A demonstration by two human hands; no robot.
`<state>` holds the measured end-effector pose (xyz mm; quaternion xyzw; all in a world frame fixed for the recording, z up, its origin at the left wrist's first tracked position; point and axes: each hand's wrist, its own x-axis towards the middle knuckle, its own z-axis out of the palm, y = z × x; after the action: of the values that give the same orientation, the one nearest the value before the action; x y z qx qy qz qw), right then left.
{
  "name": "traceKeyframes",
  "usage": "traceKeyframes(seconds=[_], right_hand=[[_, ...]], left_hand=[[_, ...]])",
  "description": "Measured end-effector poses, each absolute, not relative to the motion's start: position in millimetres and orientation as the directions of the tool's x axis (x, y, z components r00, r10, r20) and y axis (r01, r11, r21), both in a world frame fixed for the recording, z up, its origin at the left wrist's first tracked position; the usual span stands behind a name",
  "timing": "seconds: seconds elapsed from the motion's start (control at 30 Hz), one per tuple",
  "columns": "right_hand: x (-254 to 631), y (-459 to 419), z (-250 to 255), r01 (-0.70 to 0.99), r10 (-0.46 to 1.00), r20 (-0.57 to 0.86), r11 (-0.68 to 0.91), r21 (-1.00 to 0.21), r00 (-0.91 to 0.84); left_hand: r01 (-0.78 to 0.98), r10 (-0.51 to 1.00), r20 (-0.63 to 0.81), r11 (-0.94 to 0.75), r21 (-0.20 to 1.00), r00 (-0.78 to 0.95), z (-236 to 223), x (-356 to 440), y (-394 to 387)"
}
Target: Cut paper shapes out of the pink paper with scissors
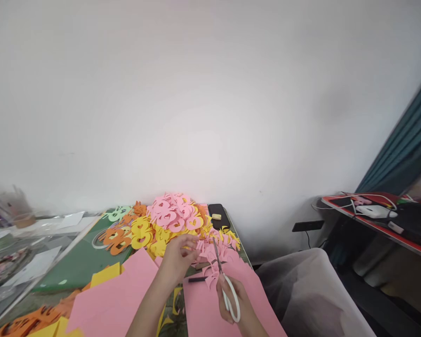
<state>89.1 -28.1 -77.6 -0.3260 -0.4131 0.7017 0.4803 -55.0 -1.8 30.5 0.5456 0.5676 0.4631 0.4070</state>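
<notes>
My right hand (pixel 233 299) is closed around the white handles of a pair of scissors (pixel 230 295). The dark blades point up and away from me, over a heap of pink paper scraps (pixel 228 250). Left of the blades, my left hand (pixel 180 255) is half curled, thumb and fingers apart, close to those scraps; I make out nothing held in it. Behind it lies a pile of pink paper cutouts (pixel 177 210) with heart-shaped holes, beside yellow cutouts (pixel 142 231) and orange cutouts (pixel 115 239). A pink sheet (pixel 203 309) lies beneath my right hand.
A black phone (pixel 224 220) with a small yellowish object on it lies by the table's right edge. Another pink sheet (pixel 108 299) is at left, near a green mat (pixel 73 262). Right of the table are a draped white cloth (pixel 312 290) and a red-edged table (pixel 372 224).
</notes>
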Motion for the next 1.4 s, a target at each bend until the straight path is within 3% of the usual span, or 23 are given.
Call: traceKeyframes(seconds=[0.17, 0.5, 0.9, 1.4], right_hand=[[92.7, -28.1, -74.7, -0.431, 0.952, -0.009, -0.147, -0.890, -0.306], [96.7, -35.5, -63.1, -0.356, 0.893, 0.055, -0.121, -0.927, -0.446], [97.6, -33.1, -62.9, -0.350, 0.877, 0.046, -0.143, -0.926, -0.478], [95.9, -39.2, -51.1, -0.333, 0.871, 0.024, -0.162, -0.929, -0.491]], left_hand=[[0.265, 0.997, 0.066, -0.057, 0.963, -0.027, 26.5, -58.0, 0.8], [0.372, 0.969, 0.243, -0.207, 0.905, -0.053, 40.6, -59.0, -3.5], [0.201, 0.986, 0.165, -0.154, 0.968, -0.040, 45.3, -58.6, -4.5], [0.239, 0.992, 0.122, -0.109, 0.965, -0.038, 44.7, -55.5, -6.6]])
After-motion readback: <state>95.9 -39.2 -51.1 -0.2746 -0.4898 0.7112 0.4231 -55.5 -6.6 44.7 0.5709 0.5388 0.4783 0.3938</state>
